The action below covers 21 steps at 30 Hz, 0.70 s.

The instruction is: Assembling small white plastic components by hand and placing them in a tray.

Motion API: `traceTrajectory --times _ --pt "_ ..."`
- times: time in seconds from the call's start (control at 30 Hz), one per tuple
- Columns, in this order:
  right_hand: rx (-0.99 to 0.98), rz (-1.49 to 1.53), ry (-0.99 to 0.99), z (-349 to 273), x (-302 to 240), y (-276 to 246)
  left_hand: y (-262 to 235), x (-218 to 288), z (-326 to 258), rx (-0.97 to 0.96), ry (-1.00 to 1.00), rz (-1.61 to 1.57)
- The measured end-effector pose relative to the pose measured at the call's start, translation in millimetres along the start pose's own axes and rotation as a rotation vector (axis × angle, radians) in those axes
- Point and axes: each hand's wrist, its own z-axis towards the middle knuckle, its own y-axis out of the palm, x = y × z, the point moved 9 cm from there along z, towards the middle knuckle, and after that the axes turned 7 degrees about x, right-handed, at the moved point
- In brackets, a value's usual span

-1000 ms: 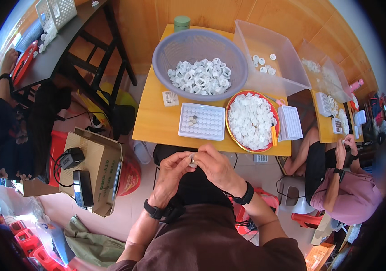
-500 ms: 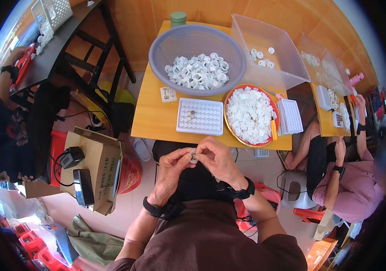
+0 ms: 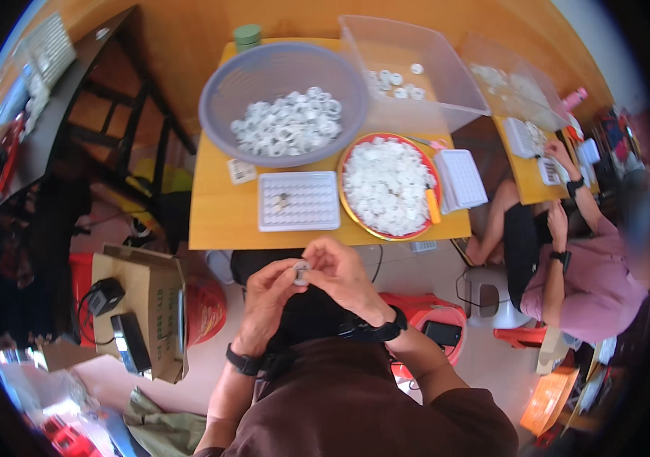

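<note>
Just off the near table edge, my left hand (image 3: 262, 298) pinches a small round white ring-like part (image 3: 300, 268) between thumb and fingers. My right hand (image 3: 346, 283) has its thumb and fingertips closed at the same part; whether they hold a second tiny piece is hidden. Beyond the hands lies a white tray with rows of cells (image 3: 317, 217), with a few small dull pieces (image 3: 281, 201) on it. To its right is a red round plate (image 3: 346, 204) heaped with small white plastic pieces (image 3: 386, 183); an orange handle (image 3: 433, 206) rests at its right rim.
A grey-purple basket (image 3: 211, 114) of white rings stands behind the tray, near a green jar (image 3: 247, 36). A clear bin (image 3: 458, 91) and stacked white trays (image 3: 463, 179) are at right. An open carton (image 3: 165, 327) stands left; a co-worker (image 3: 595, 282) sits right.
The view has shifted, so the table sits further left in it. Both hands stay together on the ring-like part, which now shows more of its round face. The co-worker's hand has lowered to the trays.
</note>
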Motion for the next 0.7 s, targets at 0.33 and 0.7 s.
traceTrajectory --times 0.33,0.7 --pt "0.222 -0.12 -0.09 -4 -14 -33 7 -12 1 -0.036 -0.056 -0.044" --pt "0.611 -0.818 -0.365 32 -41 -167 -9 -9 9 -0.009 -0.047 -0.036"
